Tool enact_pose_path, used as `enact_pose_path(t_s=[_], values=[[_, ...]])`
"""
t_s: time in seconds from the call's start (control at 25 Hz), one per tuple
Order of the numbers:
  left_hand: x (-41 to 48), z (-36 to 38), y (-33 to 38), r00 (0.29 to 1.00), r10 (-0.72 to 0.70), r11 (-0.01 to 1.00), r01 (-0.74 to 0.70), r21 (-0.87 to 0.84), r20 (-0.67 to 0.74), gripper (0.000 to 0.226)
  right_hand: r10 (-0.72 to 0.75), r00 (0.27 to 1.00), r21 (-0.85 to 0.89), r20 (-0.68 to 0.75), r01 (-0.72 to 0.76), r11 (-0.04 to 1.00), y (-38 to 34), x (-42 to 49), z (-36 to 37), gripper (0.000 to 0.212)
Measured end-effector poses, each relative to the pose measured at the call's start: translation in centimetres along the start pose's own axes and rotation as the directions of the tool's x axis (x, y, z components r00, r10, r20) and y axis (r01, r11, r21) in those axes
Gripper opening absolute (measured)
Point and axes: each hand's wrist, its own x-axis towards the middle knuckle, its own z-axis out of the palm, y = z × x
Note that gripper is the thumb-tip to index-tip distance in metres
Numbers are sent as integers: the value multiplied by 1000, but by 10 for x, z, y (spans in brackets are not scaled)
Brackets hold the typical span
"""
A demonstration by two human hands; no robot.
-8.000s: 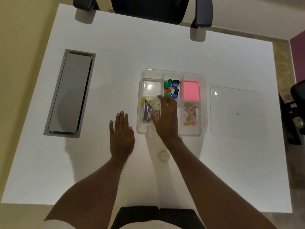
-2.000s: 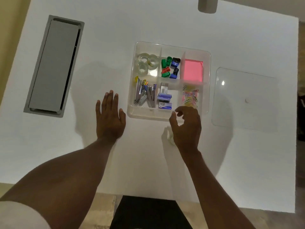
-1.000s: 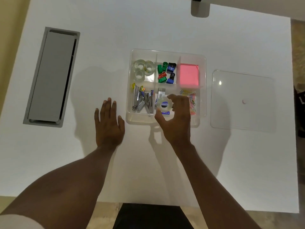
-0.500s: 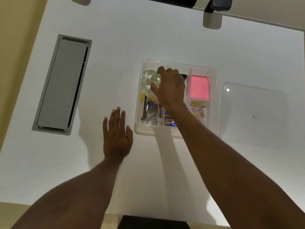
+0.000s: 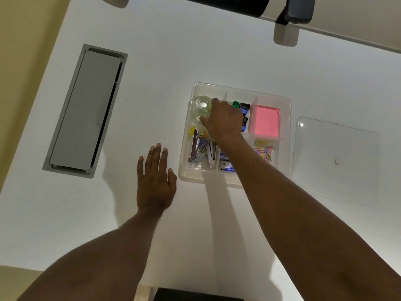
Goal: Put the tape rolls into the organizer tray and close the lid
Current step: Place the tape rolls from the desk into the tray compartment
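Observation:
The clear organizer tray (image 5: 184, 173) sits mid-table without its lid. Clear tape rolls (image 5: 202, 104) lie in its back-left compartment. My right hand (image 5: 225, 120) reaches over the tray into that compartment, thumb and fingers curled around a tape roll (image 5: 200, 117) that rests among the others; the hand hides part of it. My left hand (image 5: 155, 181) lies flat and open on the table just left of the tray. The clear lid (image 5: 336, 161) lies flat on the table to the right of the tray.
Other compartments hold binder clips (image 5: 245, 107), pink sticky notes (image 5: 265, 121), coloured paper clips (image 5: 265, 151) and metal staplers (image 5: 199, 148). A grey cable hatch (image 5: 84, 111) is set into the table at left. A chair (image 5: 299, 9) stands at the far edge.
My right hand picked a tape roll up from the table in front of the tray and carried it to the back-left compartment, where it now sits low among the other rolls. My left hand stayed flat.

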Motion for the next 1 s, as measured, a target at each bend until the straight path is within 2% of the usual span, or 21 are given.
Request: enact_pose_path(t_s=[0.28, 0.48, 0.76, 1.0], values=[[0, -1, 1, 1000, -8, 1000, 8, -10, 11, 64, -6, 999, 23, -32, 7, 1000, 4, -15, -2, 45], [0, -3, 2, 1000, -5, 1000, 5, 5, 11, 63, -25, 987, 91, -157, 40, 995, 12, -38, 1, 37], [-1, -6, 3, 1000, 6, 1000, -6, -7, -3, 62, 59, 992, 242, -108, -31, 970, 29, -105, 30, 64], [0, -8, 5, 1000, -14, 1000, 15, -21, 17, 63, 80, 992, 207, -102, -57, 977, 31, -123, 38, 65]])
